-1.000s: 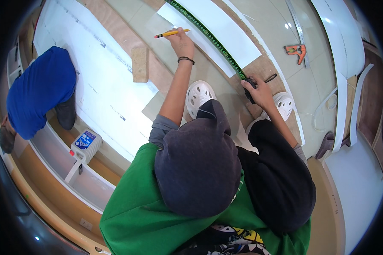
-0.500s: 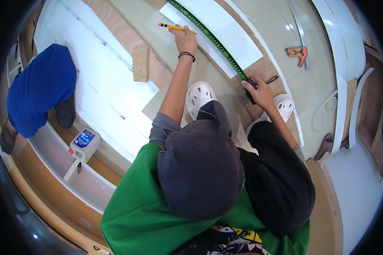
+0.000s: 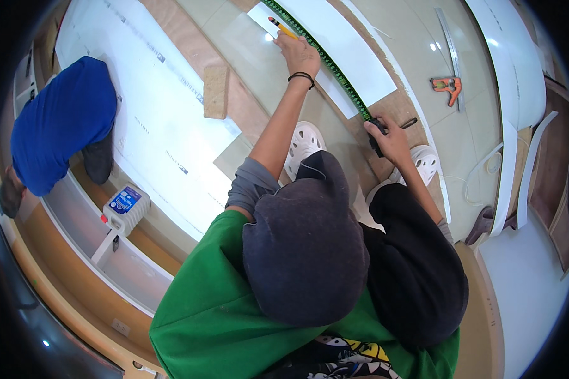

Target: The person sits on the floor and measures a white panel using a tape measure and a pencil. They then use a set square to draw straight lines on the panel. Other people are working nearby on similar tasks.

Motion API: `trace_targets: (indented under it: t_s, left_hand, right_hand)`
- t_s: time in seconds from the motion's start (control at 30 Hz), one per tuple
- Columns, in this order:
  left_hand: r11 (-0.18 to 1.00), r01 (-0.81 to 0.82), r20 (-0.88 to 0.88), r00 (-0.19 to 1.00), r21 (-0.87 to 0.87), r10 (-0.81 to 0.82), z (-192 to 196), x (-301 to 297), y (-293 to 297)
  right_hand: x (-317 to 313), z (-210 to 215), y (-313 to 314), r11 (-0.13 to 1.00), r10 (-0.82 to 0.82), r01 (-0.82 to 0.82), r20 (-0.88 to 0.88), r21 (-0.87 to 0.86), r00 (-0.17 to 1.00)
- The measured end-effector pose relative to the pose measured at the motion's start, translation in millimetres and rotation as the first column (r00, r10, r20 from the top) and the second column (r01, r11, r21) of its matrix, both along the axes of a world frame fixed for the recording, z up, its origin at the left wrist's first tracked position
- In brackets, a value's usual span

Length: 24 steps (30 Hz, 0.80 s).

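My left hand (image 3: pixel 301 55) reaches far forward, gripping a yellow pencil (image 3: pixel 281 26) whose tip rests on a white board (image 3: pixel 354 54) beside a green tape measure blade (image 3: pixel 325 60). A black band circles that wrist. The blade runs diagonally across the board down to a black tape measure case (image 3: pixel 377 131), which my right hand (image 3: pixel 393 138) presses to the floor. My white perforated shoes (image 3: pixel 305 144) sit just below the board.
A person in blue (image 3: pixel 60 123) crouches at the left by a large white sheet (image 3: pixel 148 110). A wooden block (image 3: pixel 215 92) lies on it. A blue-and-white box (image 3: pixel 126 206) sits on a ledge. An orange-handled square (image 3: pixel 447 85) lies at the right.
My left hand has slid the pencil farther up along the tape blade, and the pencil has turned. My right hand has stayed on the tape case.
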<state>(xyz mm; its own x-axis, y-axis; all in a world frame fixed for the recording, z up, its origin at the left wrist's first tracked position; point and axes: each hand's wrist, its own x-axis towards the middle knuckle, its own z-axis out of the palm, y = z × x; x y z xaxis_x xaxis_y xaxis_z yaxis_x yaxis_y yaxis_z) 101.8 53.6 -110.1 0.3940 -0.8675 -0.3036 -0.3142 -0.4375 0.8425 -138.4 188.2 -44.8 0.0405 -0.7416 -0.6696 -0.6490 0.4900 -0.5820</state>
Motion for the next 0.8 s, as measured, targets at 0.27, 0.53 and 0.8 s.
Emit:
trace_targets:
  t_s: [0.27, 0.53, 0.8]
  left_hand:
    - [0.995, 0.092, 0.099, 0.991, -0.032, -0.088, 4, -4, -2]
    - [0.996, 0.092, 0.149, 0.985, -0.021, -0.088, 2, -8, -2]
    - [0.995, -0.008, 0.203, 0.979, -0.095, 0.027, -8, -16, -6]
  right_hand:
    - [1, -4, 1, 0.998, 0.01, -0.011, -0.011, -0.06, 1.0]
    - [2, -4, 0, 0.999, -0.007, 0.007, 0.002, -0.053, 1.0]
    - [3, -7, -1, 0.999, 0.007, -0.007, 0.003, -0.035, 1.0]
